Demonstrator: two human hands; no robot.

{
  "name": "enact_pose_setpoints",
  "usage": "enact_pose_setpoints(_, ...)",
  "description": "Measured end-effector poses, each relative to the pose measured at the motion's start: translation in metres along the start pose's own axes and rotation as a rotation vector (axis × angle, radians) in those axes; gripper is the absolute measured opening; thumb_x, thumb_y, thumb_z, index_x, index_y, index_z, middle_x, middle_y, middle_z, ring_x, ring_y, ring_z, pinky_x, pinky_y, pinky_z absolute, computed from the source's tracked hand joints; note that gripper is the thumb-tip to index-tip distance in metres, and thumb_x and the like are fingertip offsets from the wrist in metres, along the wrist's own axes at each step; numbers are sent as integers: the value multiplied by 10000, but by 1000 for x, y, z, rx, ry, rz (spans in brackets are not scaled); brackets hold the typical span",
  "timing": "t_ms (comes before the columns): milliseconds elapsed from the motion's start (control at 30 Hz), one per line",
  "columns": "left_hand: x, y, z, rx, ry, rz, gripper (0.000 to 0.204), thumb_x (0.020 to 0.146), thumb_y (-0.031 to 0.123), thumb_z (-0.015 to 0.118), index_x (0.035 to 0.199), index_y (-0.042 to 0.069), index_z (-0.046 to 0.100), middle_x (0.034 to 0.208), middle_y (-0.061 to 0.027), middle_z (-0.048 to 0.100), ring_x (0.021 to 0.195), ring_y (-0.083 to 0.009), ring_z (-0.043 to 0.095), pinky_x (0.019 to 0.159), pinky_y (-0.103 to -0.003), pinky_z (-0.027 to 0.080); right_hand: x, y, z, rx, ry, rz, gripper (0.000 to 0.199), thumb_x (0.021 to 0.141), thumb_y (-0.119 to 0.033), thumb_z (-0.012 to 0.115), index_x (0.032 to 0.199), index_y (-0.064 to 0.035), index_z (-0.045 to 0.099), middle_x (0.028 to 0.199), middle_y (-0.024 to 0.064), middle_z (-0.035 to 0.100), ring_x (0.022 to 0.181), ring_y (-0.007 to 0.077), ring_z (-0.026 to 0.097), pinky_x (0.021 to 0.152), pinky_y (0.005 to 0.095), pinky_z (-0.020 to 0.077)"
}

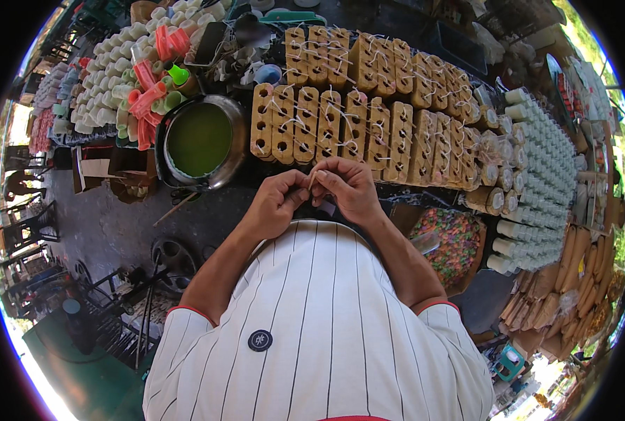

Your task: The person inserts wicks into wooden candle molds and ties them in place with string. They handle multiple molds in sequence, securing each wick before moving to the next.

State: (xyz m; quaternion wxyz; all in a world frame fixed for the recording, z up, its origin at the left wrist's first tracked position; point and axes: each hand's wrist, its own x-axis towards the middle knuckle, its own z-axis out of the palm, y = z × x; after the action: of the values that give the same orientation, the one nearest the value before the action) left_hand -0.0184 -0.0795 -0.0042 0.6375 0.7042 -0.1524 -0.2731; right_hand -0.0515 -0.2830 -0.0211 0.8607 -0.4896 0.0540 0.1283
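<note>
My left hand [277, 202] and my right hand [347, 188] meet in front of my shirt, their fingertips pinched together. A thin pale strand [312, 178] shows between them, too small to make out fully. Just beyond my hands stand rows of tan blocks [330, 125] with round holes in their faces and white strings tied across them. To the left of the blocks sits a metal pot [237, 133] with green liquid [199, 140] inside. Neither hand touches the blocks or the pot.
White and pale green cups [116, 77] pile up at the far left, with red-pink pieces [146, 105] among them. White cylinders [537, 168] stand in rows on the right. A box of multicoloured bits [446, 242] lies near my right arm. A stick [176, 209] juts out below the pot.
</note>
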Motion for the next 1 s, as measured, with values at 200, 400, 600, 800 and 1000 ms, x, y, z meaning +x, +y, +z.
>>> enact_pose_setpoints(200,-7,23,10,329,106,4,54,950,-14,675,996,-32,654,854,-158,684,785,-259,660,730,-362,521,-10,-21,-5,-371,16,14,173,1063,-84,629,1146,45,708,906,76,734,793,140,719,725,267,587)
enact_pose_setpoints(400,-16,20,29,405,204,124,88,928,-28,677,1002,-33,629,914,-198,685,835,-383,680,749,-410,539,-18,-10,-11,-246,9,-12,160,1059,-79,626,1142,32,705,928,57,724,778,124,708,719,258,563)
enact_pose_setpoints(600,-23,16,43,419,238,106,96,928,-32,669,1011,-32,620,938,-209,683,845,-411,675,758,-428,538,-24,-5,-13,-281,-34,-64,134,1065,-65,629,1116,30,708,901,36,719,744,90,676,690,241,552)
enact_pose_setpoints(800,-33,18,45,558,256,88,97,919,-47,654,1006,-30,617,977,-214,673,894,-430,685,776,-461,543,-24,-10,-8,-458,-27,-40,117,1058,-51,634,1093,32,709,877,26,719,731,76,672,661,228,547)
enact_pose_setpoints(1000,-34,26,22,545,160,90,109,901,-64,642,1005,-50,613,975,-217,671,910,-422,689,796,-455,548,-15,-6,6,-478,-31,-66,113,1057,-64,639,1073,20,713,867,17,723,719,67,671,655,221,544)
